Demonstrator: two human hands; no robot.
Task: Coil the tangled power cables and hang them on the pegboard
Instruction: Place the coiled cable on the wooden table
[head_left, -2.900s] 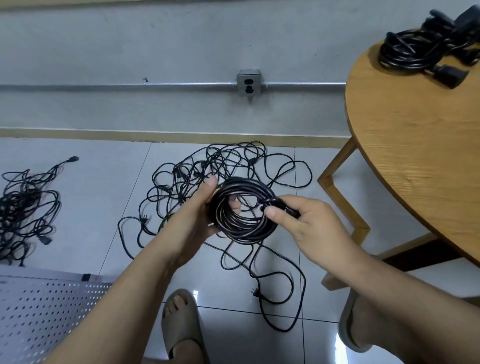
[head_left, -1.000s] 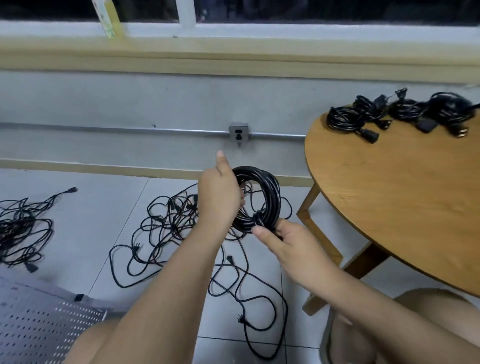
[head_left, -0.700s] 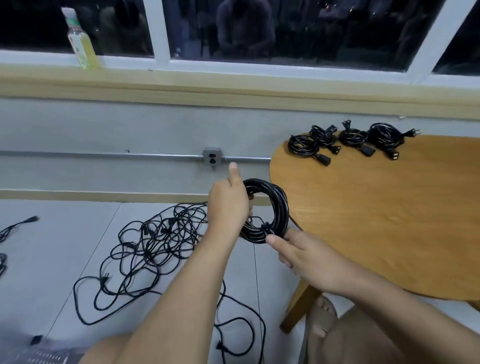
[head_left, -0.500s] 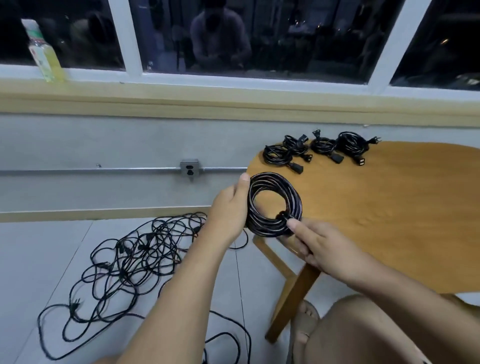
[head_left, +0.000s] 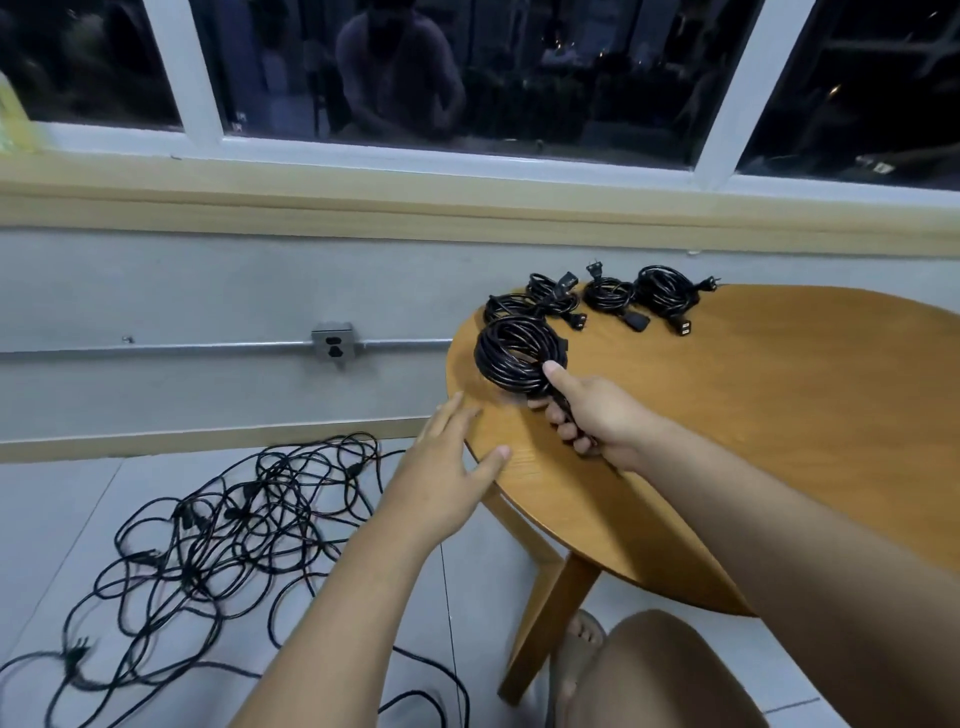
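a: where is the coiled cable (head_left: 511, 353)?
b: over the table (head_left: 769, 426), near the table's left edge. the person's right hand (head_left: 592, 415) grasps it at the side nearest the person, thumb on top and fingers curled round the bundled strands. whether the coil touches the wood cannot be told.
a: and the other hand?
b: the left hand (head_left: 447, 467) is released, fingers straight and spread, holding nothing. it is at the table's left rim with the thumb over the wood. whether it presses on the rim is unclear.
a: what else is on the table?
b: four smaller coils (head_left: 605, 296) lie in a row along the table's far edge, plugs sticking out. the leftmost is just beyond the held one.
a: and off the table?
b: a heap of black cables (head_left: 234, 519) sprawls tangled on the tiled floor left of the table. a wall socket (head_left: 333, 342) on a metal pipe sits left of the table's far edge. a table leg (head_left: 550, 613) slants down under the table's near-left side, and a bare knee (head_left: 660, 670) shows just in front of the table, beside that leg.
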